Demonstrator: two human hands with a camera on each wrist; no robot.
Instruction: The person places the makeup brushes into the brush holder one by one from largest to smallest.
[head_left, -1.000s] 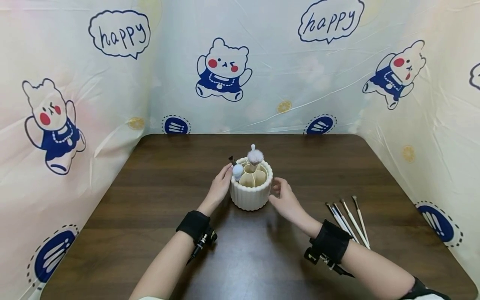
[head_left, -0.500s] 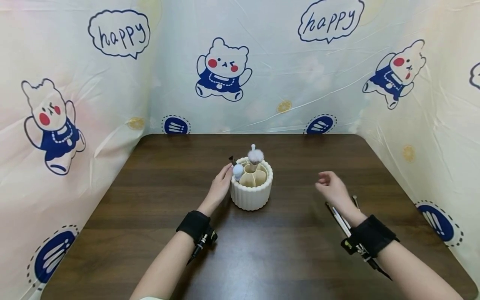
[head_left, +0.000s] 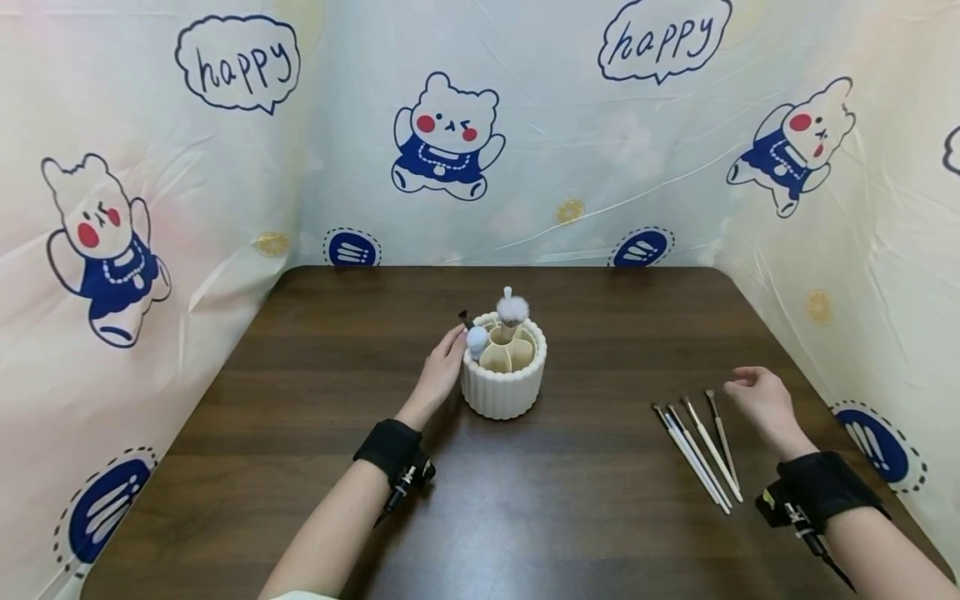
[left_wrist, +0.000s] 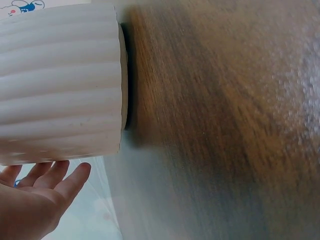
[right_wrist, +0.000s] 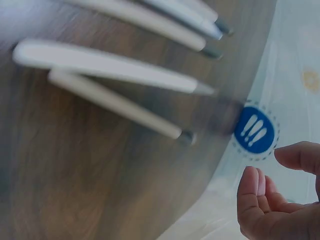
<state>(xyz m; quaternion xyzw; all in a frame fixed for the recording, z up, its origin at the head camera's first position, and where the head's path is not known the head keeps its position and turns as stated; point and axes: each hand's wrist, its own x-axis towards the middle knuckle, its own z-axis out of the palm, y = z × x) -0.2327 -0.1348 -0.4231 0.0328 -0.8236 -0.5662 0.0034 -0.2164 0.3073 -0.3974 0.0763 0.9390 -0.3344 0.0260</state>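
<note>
A cream, ribbed brush holder (head_left: 502, 396) with inner compartments stands upright near the middle of the table. It contains a fluffy pale makeup brush (head_left: 513, 311), a light-blue rounded item (head_left: 477, 340) and a dark-tipped brush (head_left: 463, 317). My left hand (head_left: 437, 368) rests on the holder's left side, fingers extended along its wall in the left wrist view; the thumb is not visible there. To the right lie several slim makeup brushes (head_left: 712, 450), side by side. Just right of their bristle ends hovers my right hand (head_left: 765, 404), thumb and fingers apart (right_wrist: 272, 210), holding nothing.
The brown wooden table (head_left: 570, 517) has its right edge close to my right wrist. A printed curtain (head_left: 540, 158) surrounds the table at the back and both sides. Each wrist wears a black strap (head_left: 388, 450) with a small camera.
My right hand has left the holder's right side and travelled right, passing over the loose brushes to their far side. My left hand and the holder have stayed in place.
</note>
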